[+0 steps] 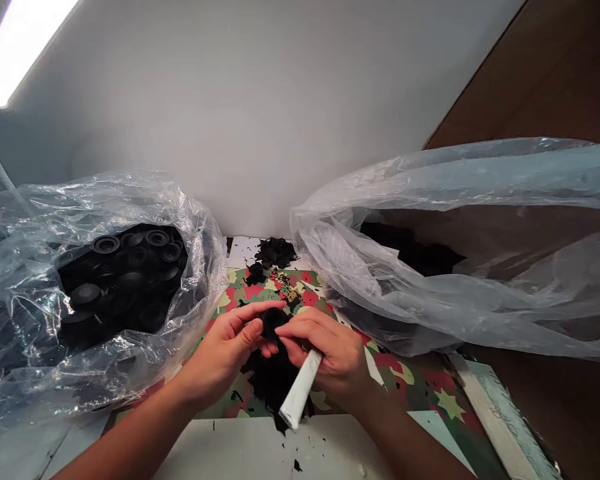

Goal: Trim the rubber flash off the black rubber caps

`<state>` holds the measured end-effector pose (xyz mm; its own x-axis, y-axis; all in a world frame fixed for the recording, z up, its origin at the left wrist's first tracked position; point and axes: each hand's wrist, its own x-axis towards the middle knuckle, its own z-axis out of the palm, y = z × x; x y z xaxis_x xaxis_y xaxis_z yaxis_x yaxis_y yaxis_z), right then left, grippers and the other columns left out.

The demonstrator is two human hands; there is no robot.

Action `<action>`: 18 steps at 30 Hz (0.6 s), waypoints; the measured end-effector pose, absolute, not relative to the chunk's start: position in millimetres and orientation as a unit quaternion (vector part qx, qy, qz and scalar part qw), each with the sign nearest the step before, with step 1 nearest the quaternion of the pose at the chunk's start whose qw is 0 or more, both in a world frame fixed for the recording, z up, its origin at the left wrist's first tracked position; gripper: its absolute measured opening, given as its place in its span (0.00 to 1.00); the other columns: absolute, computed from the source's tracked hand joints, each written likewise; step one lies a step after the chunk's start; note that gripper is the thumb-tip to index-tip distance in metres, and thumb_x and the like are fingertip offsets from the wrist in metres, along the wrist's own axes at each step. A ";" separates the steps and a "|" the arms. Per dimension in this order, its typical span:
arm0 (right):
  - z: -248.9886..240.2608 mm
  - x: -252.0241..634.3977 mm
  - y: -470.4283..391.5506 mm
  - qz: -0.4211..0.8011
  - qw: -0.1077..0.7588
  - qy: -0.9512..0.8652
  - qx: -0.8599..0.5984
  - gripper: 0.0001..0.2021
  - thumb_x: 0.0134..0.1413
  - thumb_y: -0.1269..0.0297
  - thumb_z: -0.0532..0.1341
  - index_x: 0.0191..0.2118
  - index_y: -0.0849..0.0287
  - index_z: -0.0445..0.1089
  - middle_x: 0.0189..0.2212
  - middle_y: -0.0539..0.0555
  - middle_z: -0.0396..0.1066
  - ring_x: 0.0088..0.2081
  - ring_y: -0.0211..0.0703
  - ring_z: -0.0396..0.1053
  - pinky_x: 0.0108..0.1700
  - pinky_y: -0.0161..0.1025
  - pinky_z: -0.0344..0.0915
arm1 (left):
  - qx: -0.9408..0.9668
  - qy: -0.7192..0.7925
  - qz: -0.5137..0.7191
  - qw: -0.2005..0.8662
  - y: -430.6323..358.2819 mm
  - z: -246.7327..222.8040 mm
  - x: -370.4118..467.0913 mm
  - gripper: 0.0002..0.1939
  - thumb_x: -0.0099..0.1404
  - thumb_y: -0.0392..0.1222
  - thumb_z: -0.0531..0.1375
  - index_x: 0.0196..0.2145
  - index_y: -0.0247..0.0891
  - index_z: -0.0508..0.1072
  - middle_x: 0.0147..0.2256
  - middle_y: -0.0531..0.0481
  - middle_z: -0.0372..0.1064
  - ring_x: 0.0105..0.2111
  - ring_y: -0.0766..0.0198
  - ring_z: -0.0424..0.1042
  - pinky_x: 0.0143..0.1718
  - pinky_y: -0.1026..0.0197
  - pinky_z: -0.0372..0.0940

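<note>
My left hand (233,340) is closed around a small black round rubber part (271,323), held between thumb and fingers. My right hand (330,347) grips a tool with a flat white handle (301,392), which slants down toward me. The tool's working end is hidden by my fingers, so its kind cannot be told. Fingertips of the right hand meet the black part's right side. Beneath both hands lies a heap of black rubber scraps (275,387) on the camouflage-patterned sheet (405,373).
On the left, a clear plastic bag (200,233) holds many black ringed rubber parts (130,280). A larger clear bag (430,307) at the right has black pieces (425,253) inside. More black scraps (276,252) lie by the wall. A lamp (25,47) shines at upper left.
</note>
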<state>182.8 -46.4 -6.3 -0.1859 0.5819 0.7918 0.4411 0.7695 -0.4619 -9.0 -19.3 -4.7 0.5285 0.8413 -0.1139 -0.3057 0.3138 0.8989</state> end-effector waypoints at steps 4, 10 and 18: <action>-9.4 183.4 -47.3 0.084 0.527 -0.776 -0.337 0.08 0.64 0.74 0.60 0.41 0.57 0.76 0.32 0.54 0.77 0.32 0.39 0.76 0.34 0.34 0.74 | 0.464 0.317 0.381 0.735 -18.7 -9.9 -10.0 0.23 0.63 0.53 0.70 0.53 0.42 0.80 0.31 0.49 0.76 0.28 0.67 0.68 0.29 0.66 0.60; -12.0 181.0 -46.2 0.041 0.491 -0.797 -0.349 0.08 0.66 0.73 0.58 0.38 0.56 0.73 0.30 0.52 0.75 0.29 0.38 0.72 0.31 0.34 0.70 | 0.515 0.358 0.382 0.679 -19.7 -8.2 -9.1 0.25 0.64 0.54 0.68 0.55 0.40 0.78 0.29 0.49 0.74 0.29 0.64 0.68 0.29 0.64 0.60; -10.5 190.6 -40.9 0.000 0.527 -0.701 -0.481 0.08 0.60 0.75 0.58 0.31 0.56 0.69 0.26 0.49 0.69 0.26 0.37 0.65 0.28 0.34 0.63 | 0.504 0.323 0.430 0.676 -22.8 -0.7 -7.6 0.21 0.63 0.51 0.70 0.52 0.42 0.81 0.36 0.47 0.77 0.35 0.62 0.72 0.37 0.62 0.65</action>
<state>190.6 -40.9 -10.5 0.0169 0.6734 0.7391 0.6743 0.5382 -0.5057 -7.6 -22.8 -0.7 0.4217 0.9067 -0.0037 -0.2557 0.1228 0.9589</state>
